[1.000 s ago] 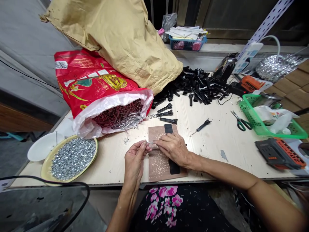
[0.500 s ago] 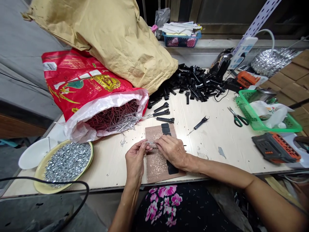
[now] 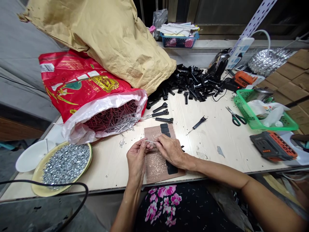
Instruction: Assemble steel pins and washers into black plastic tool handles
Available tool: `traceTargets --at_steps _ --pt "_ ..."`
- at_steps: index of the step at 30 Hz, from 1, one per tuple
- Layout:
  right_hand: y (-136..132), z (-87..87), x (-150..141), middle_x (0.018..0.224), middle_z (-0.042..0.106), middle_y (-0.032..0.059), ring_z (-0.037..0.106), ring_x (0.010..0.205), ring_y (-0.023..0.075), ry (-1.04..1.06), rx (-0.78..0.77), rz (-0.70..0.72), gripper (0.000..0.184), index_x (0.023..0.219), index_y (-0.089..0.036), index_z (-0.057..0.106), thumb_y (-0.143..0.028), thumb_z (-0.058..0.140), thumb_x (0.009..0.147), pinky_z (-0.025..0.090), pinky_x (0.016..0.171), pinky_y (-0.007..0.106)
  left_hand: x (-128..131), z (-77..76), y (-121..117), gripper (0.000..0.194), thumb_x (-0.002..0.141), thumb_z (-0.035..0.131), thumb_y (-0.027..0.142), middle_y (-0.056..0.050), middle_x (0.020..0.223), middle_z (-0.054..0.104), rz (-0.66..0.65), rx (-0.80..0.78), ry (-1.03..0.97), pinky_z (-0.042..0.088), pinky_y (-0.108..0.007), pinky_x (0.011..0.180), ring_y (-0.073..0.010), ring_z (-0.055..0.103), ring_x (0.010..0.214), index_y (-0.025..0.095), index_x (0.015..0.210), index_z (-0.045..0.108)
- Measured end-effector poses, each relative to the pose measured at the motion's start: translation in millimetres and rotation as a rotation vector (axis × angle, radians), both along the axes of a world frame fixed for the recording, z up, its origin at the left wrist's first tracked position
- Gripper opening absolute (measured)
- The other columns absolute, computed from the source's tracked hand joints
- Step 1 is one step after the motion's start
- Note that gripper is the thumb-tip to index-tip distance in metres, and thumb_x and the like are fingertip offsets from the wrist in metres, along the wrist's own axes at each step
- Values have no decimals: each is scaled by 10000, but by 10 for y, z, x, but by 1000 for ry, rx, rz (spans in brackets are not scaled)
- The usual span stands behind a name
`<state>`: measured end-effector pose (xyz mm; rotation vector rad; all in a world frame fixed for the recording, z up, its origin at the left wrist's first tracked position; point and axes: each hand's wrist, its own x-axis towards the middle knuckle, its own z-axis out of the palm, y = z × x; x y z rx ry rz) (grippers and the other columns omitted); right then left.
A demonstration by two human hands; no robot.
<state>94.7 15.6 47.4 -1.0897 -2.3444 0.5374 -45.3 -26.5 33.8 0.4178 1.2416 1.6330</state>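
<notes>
My left hand (image 3: 136,157) and my right hand (image 3: 169,148) meet over a small brown board (image 3: 158,161) near the table's front edge. Both pinch a thin metal pin (image 3: 150,141) held level between them. The left fingertips grip its left end, the right fingers close over its right end. A black part seems to lie under my right hand, mostly hidden. A red sack (image 3: 87,93) full of long pins lies open just behind on the left. A yellow plate (image 3: 41,190) of small silvery nuts sits at the front left.
A big brown paper sack (image 3: 108,35) leans behind the red one. A heap of black plastic parts (image 3: 193,83) fills the back middle, with a few loose ones (image 3: 161,113) nearer. Scissors (image 3: 235,116), a green basket (image 3: 265,124) and an orange-black battery pack (image 3: 272,146) lie at right.
The camera has drifted slightly, so the scene has shifted a little left and up. Both hands stay together on the pin over the board with hardly any movement.
</notes>
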Motion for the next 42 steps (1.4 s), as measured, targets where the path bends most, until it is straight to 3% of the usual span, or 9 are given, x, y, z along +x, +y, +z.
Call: traceTargets --at_steps 3,6,8,15,22,28,34,39,42 --pt "69 -16 24 833 597 28 535 699 117 96 -168 19 200 876 -165 552 -292 415 949 351 582 219 15 -1 23 321 632 782 284 -2 630 655 -18 -12 0 509 -241 663 -98 613 583 115 874 657" --pt "168 -60 52 675 562 -7 474 543 86 210 -558 95 291 773 -147 535 -327 393 954 345 512 205 35 4 62 342 589 807 283 -2 619 650 -63 -32 -35 510 -233 636 -95 605 567 114 851 665" --pt "223 -71 97 643 554 -18 458 509 77 258 -671 119 302 758 -140 539 -334 406 947 345 493 201 65 -1 91 352 572 817 277 -6 620 649 -90 -57 -61 510 -222 618 -90 598 556 111 846 671" --pt "307 36 405 878 646 13 573 787 117 150 -244 23 192 892 -180 637 -298 489 926 409 686 231 275 -37 132 343 633 777 353 -24 722 623 -113 -69 -72 527 -238 651 -97 582 649 102 851 696" --pt "629 -107 728 932 605 46 533 767 112 -108 118 36 300 929 -168 662 -323 407 966 390 638 222 191 -53 67 465 823 540 504 2 812 539 -46 -108 384 398 -168 473 -37 447 532 188 1154 623" --pt "884 -284 784 843 602 34 475 794 143 -243 283 127 297 842 -176 661 -314 425 960 343 627 250 181 -91 34 489 865 458 511 21 721 488 -69 -159 663 387 -198 478 -62 420 497 181 1205 578" --pt "796 -366 861 744 580 2 435 703 121 -220 457 489 284 883 -169 631 -178 363 978 309 579 249 226 -37 46 481 851 478 520 32 669 474 -50 -174 711 378 -202 477 -67 403 476 174 1161 603" --pt "772 -466 842 722 565 16 438 686 119 -154 426 350 301 823 -137 616 -172 358 973 347 562 235 248 -19 56 470 872 449 508 24 715 492 -44 -196 785 368 -199 459 -50 391 458 175 1169 598" --pt "679 -494 838 709 555 0 444 669 102 -116 417 614 295 805 -141 607 -139 358 963 368 547 214 252 -20 58 461 873 457 498 24 716 493 -40 -206 788 356 -196 452 -48 384 458 170 1162 601"
